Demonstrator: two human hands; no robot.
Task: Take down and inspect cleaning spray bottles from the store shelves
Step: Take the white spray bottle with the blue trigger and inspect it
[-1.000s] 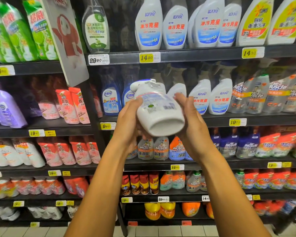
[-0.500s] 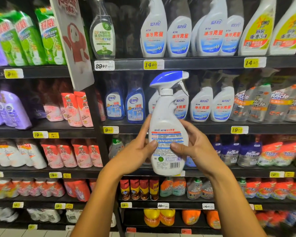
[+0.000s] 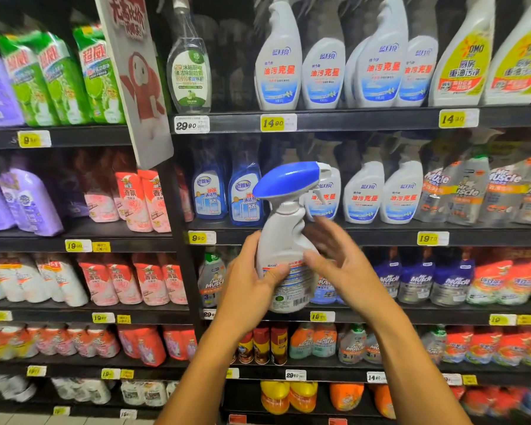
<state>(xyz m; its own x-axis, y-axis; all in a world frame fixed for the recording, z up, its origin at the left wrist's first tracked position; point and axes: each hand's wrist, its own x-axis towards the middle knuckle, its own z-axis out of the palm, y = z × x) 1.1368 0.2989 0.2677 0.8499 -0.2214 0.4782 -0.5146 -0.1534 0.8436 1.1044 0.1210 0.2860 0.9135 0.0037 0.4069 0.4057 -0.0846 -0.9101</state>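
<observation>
A white spray bottle (image 3: 284, 240) with a blue trigger head stands upright in front of the shelves, its back label and barcode facing me. My left hand (image 3: 246, 289) grips its lower body, thumb across the label. My right hand (image 3: 341, 265) is beside the bottle on the right with fingers spread and straight; its thumb touches the label edge, the other fingers seem off the bottle. Matching white bottles (image 3: 383, 194) stand on the shelf behind.
Black store shelves (image 3: 350, 122) with yellow price tags hold spray bottles, blue glass-cleaner bottles (image 3: 210, 194), refill pouches (image 3: 144, 200) and aerosol cans (image 3: 261, 345). A hanging sign (image 3: 135, 81) juts out at the upper left. Floor tiles show at the bottom left.
The bottle went from tilted bottom-toward-me to upright. My right hand has loosened from gripping the bottle and spread its fingers. The camera has moved closer and the view shifted down the shelves.
</observation>
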